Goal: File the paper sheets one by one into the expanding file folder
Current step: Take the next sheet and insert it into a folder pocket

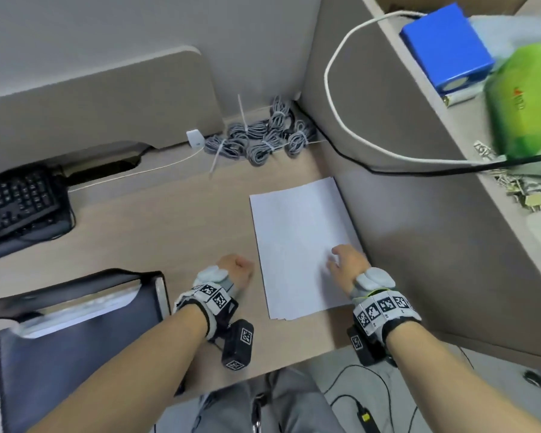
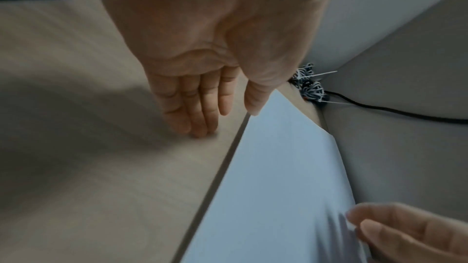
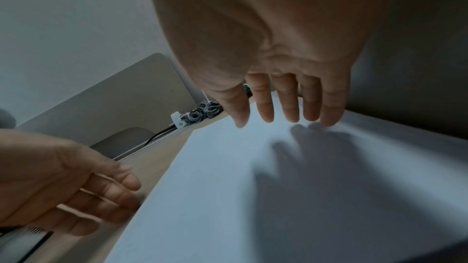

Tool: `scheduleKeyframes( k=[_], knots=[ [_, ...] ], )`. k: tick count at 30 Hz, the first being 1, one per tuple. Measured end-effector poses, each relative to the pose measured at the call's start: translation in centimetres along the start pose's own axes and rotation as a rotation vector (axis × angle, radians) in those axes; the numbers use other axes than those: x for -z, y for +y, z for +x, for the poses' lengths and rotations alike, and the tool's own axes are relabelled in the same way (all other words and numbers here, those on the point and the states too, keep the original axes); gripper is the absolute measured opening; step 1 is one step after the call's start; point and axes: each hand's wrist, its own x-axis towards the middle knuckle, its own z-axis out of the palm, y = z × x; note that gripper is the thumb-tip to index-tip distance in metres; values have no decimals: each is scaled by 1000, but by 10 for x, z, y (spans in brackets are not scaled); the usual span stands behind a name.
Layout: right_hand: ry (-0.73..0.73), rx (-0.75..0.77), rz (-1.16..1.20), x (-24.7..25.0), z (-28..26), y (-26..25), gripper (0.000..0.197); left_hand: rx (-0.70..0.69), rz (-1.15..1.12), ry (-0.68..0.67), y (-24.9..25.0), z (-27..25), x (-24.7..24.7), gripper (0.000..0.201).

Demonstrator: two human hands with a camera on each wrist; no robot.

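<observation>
A stack of white paper sheets (image 1: pixel 297 242) lies on the wooden desk against the grey partition on the right. My right hand (image 1: pixel 344 260) is over the stack's near right part with fingers spread and straight. In the right wrist view its fingertips (image 3: pixel 331 121) reach the top sheet (image 3: pixel 228 197) near the right edge. My left hand (image 1: pixel 236 268) is just left of the stack. Its straight fingers (image 2: pixel 200 131) touch the bare desk beside the paper's left edge (image 2: pixel 266 187). The black expanding file folder (image 1: pixel 75 332) stands open at the near left, with sheets showing inside.
A black keyboard (image 1: pixel 19 204) lies at the far left and bundled grey cables (image 1: pixel 263 135) sit in the back corner. The grey partition (image 1: pixel 419 214) walls the desk on the right. On the shelf above it are a blue box (image 1: pixel 447 51) and a green pack (image 1: pixel 528 98), and cables hang there.
</observation>
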Motion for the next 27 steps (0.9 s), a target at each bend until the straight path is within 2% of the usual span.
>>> scheduleKeyframes(
  k=[7, 10, 11, 14, 16, 21, 25, 27],
  knots=[
    [-11, 96, -46, -16, 8, -7, 27, 163, -189, 11, 13, 15, -9, 40],
    [-30, 103, 36, -17, 9, -4, 25, 198, -213, 4, 2, 24, -7, 67],
    [-2, 108, 68, -16, 10, -2, 24, 187, -224, -11, -11, 37, -11, 67],
    [113, 60, 158, -5, 13, 5, 30, 168, -227, 5, 5, 22, 0, 49],
    [131, -5, 182, 1, 14, 10, 31, 144, -230, 37, 12, 15, 2, 43],
    [92, -46, 181, -6, 14, 7, 30, 189, -343, 27, 14, 16, -5, 44],
    [58, -48, 222, -7, 12, -1, 32, 211, -295, 26, 17, 16, 0, 58],
    [82, -71, 281, -4, 10, -1, 32, 208, -258, 1, 16, 17, 4, 51]
  ],
)
